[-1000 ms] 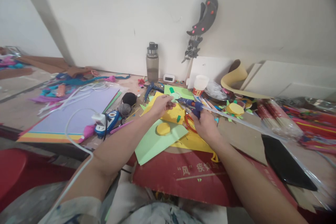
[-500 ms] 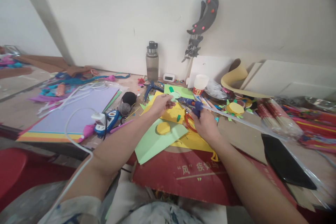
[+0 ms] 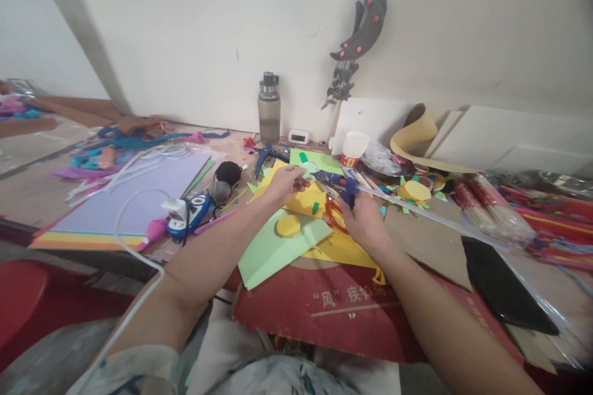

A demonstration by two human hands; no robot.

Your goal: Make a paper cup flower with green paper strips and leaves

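Note:
My right hand (image 3: 364,216) is wrapped round a blue hot glue gun (image 3: 349,186), with a long clear glue stick (image 3: 417,210) running out of its back to the right. The gun's nozzle points left, at a small pale green paper piece (image 3: 309,168). My left hand (image 3: 291,184) pinches that piece at its edge, fingers closed. Below the hands lie yellow paper (image 3: 303,202) with green bits on it and a light green sheet (image 3: 273,256) bearing a yellow disc (image 3: 288,226). Orange-handled scissors (image 3: 334,217) lie partly hidden beside my right hand.
A water bottle (image 3: 269,110), a small digital clock (image 3: 298,136) and a paper cup (image 3: 354,149) stand along the wall. Coloured sheets (image 3: 125,197), a blue power strip (image 3: 189,217) and a white cable (image 3: 134,315) are at left. A black piece (image 3: 504,284) lies at right.

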